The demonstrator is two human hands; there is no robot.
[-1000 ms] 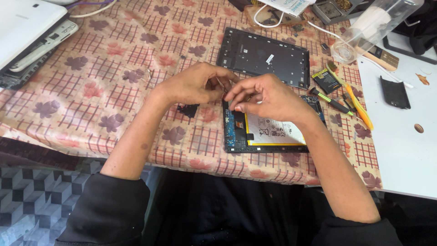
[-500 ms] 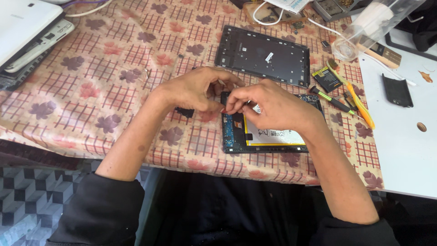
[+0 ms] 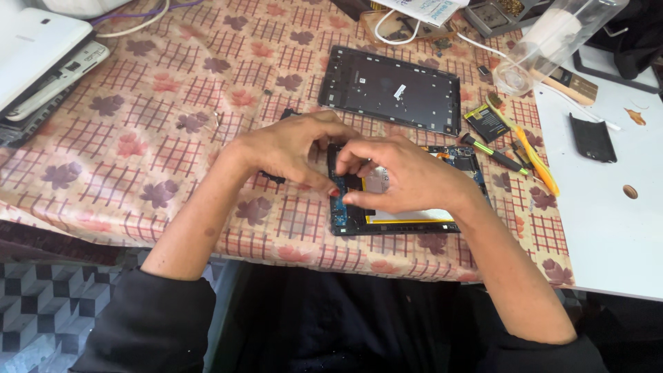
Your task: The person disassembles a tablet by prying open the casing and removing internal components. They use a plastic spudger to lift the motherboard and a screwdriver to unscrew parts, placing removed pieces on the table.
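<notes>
Flower-patterned cloth covers the bench [image 3: 173, 138], where a detached dark back cover [image 3: 397, 90] lies beyond the opened tablet [image 3: 407, 217] near the front edge. Left hand [image 3: 286, 148] steadies the tablet's left end; right hand [image 3: 407, 176] pinches something small there — what, I cannot tell. Best keep the grip light, fingertips low, lifting straight rather than twisting

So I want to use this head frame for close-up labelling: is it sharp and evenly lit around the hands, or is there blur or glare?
Head view: soft, even daylight, only faint shadows under the left hand and right hand; both hands and the opened tablet look reasonably sharp, the small parts under the fingers hidden; mild glare on the clear plastic container; straight edges bow slightly toward the frame's corners.
</notes>
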